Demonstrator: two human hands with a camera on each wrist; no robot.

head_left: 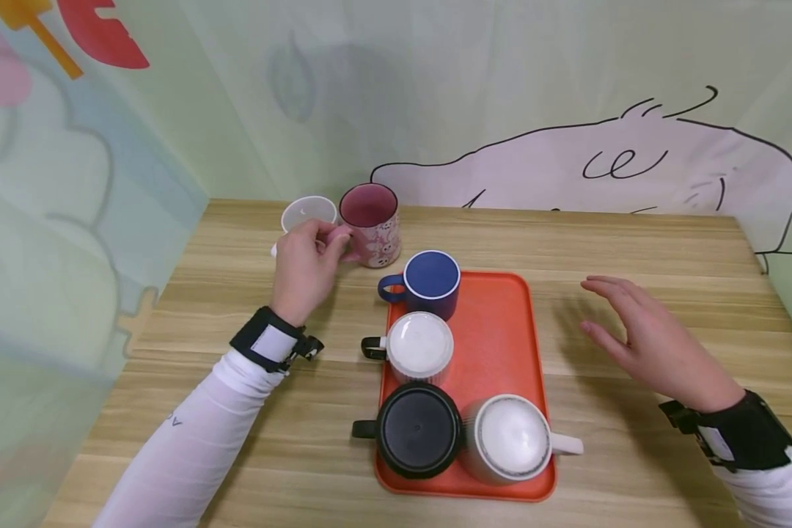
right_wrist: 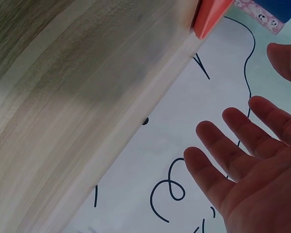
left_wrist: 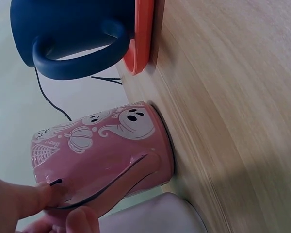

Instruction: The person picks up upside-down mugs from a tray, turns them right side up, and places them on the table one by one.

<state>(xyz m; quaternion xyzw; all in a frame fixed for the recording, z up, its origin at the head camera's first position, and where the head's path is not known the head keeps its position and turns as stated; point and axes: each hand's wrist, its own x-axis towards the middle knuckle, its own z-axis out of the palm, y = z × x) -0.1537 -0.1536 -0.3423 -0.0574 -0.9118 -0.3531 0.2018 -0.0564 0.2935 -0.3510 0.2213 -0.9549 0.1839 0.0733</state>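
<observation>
1. At the bottom of the head view, a black mug [head_left: 419, 433] and a ribbed white mug [head_left: 511, 436] stand side by side on the orange-red tray [head_left: 495, 330], both apparently base up. Their handles point outward, left and right; I judge these two as done.
2. Above the black mug in the frame, a black-handled white mug [head_left: 421, 345] also looks inverted on the tray, its handle jutting past the left edge.
3. Right of center, the right hand [head_left: 660, 337] hovers over the wooden table [head_left: 607, 249], fingers extended and slightly parted, thumb apart, holding nothing.
4. At the tray's upper left corner is a blue mug [head_left: 432, 282], seemingly base up too. That makes four mugs placed, by my count.
5. Beyond it, upper left of center, the pink ghost-print mug [head_left: 380, 242] is upright off the tray. The left hand [head_left: 306, 268] pinches its handle [left_wrist: 119, 187] between thumb and fingers. Its base seems to be at the tabletop; this mug looks in progress, neither inverted nor trayed.
6. Beside it to the left, an upright plain white mug [head_left: 309, 211] is partly hidden by the hand and apparently left to handle.
</observation>
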